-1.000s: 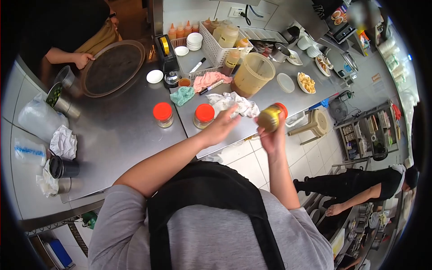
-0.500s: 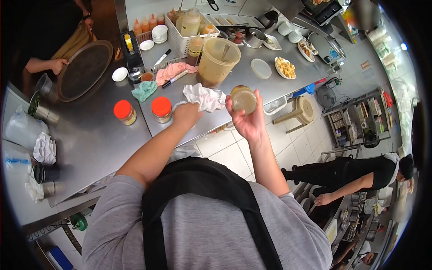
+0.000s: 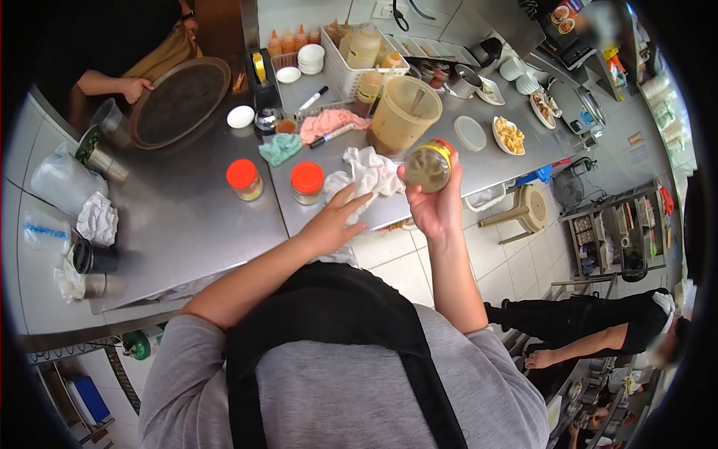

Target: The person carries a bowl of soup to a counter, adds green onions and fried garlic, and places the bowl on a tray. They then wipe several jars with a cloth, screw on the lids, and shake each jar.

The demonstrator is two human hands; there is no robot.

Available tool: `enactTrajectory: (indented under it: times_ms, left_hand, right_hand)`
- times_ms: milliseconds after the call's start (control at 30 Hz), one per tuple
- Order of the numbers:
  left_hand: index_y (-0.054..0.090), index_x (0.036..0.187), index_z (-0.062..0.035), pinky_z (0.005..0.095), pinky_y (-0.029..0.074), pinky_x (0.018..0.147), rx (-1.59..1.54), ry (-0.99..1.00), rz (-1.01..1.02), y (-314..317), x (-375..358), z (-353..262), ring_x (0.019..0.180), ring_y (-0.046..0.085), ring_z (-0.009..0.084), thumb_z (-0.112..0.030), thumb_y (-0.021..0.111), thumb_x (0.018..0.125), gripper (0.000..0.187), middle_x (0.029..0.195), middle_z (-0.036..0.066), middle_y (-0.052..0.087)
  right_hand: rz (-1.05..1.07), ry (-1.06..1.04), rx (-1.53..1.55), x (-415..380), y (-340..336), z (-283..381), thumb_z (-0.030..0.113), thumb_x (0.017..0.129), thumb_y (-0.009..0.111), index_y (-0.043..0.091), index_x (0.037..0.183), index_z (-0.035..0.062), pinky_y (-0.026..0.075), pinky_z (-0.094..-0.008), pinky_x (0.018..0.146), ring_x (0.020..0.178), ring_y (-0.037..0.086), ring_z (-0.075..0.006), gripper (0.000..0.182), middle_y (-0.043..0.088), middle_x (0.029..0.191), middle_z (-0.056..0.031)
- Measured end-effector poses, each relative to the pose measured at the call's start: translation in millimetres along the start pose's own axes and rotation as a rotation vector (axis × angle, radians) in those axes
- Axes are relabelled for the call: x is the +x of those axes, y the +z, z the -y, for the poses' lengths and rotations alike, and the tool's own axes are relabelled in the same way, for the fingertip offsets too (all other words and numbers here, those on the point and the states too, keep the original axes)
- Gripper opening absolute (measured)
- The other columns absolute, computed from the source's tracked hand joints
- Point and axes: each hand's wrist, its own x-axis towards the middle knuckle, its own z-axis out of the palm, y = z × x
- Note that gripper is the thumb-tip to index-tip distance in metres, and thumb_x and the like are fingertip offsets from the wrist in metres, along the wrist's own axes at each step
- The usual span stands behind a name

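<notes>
My right hand [image 3: 434, 198] holds a glass jar [image 3: 428, 166] tilted, its bottom facing me and a red and yellow lid at the far end. My left hand [image 3: 334, 222] is spread, palm down, over the near edge of a crumpled white cloth [image 3: 366, 176] on the steel counter. Left of the cloth stand two more jars with red lids, one close to my left hand [image 3: 307, 182] and one farther left [image 3: 244, 179]. Behind the cloth is a large plastic tub [image 3: 404, 116] with brown contents and a utensil inside.
A pink cloth [image 3: 333, 123], a green cloth [image 3: 280, 150] and a marker lie on the counter [image 3: 172, 224]. Beyond is a white basket [image 3: 348, 78] of bottles. A person at upper left holds a round tray [image 3: 179, 105]; another person [image 3: 598, 325] stands at right.
My left hand has let go of the white cloth and spread its fingers. The jar in my right hand has turned, so its red and yellow lid now shows. The view has shifted.
</notes>
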Motion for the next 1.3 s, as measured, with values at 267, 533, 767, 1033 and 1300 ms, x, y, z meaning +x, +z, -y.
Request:
enactTrajectory:
  times_ms: [267,533,767,1033,1300]
  left_hand:
    - [0.043,0.143,-0.0108,0.0457,0.041,0.105,-0.203,0.266,-0.577,-122,-5,-16,0.131,0.043,0.0363,-0.018,0.078,0.077,0.075,0.144,0.019,0.038]
    - [0.042,0.144,-0.0111,0.0429,0.039,0.109,-0.323,0.295,-0.340,-184,-6,9,0.133,0.043,0.0298,-0.012,0.083,0.071,0.084,0.140,0.011,0.044]
    - [0.029,0.153,-0.0148,0.0459,0.028,0.116,-1.044,0.125,-0.033,-182,-18,50,0.142,0.032,0.0255,-0.039,0.077,0.083,0.088,0.154,0.011,0.032]
    - [0.009,0.158,-0.0212,0.0491,0.013,0.119,-2.210,-0.237,-0.295,-211,-23,18,0.148,0.021,0.0273,-0.081,0.031,0.087,0.095,0.160,0.014,0.021]
    - [0.016,0.156,-0.0144,0.0476,0.014,0.119,-2.094,-0.360,-0.338,-204,-16,33,0.145,0.026,0.0257,-0.078,0.026,0.090,0.092,0.155,0.014,0.032]
  right_hand:
    - [-0.008,0.166,0.263,9,61,-75,0.059,0.100,0.034,0.046,0.133,0.0049,0.058,-0.0431,0.094,0.108,0.064,-0.0334,0.064,0.060,0.122,-0.0148]
    - [-0.030,0.082,0.018,-3,112,-134,0.055,0.102,0.034,0.040,0.138,0.0080,0.060,-0.0385,0.083,0.104,0.065,-0.0251,0.060,0.057,0.126,-0.0129]
    - [0.089,-0.123,-0.410,-12,117,-148,0.026,0.092,0.069,0.031,0.141,0.0143,0.059,-0.0316,0.065,0.100,0.065,-0.0251,0.064,0.054,0.124,-0.0145]
    - [0.216,-1.441,-1.440,-2,130,-177,0.018,0.058,0.095,0.041,0.132,0.0222,0.045,-0.0476,0.096,0.122,0.050,-0.0357,0.092,0.044,0.135,-0.0197]
    - [0.043,-1.518,-1.495,4,120,-173,0.013,0.057,0.095,0.044,0.130,0.0219,0.049,-0.0430,0.094,0.119,0.054,-0.0351,0.090,0.044,0.134,-0.0190]
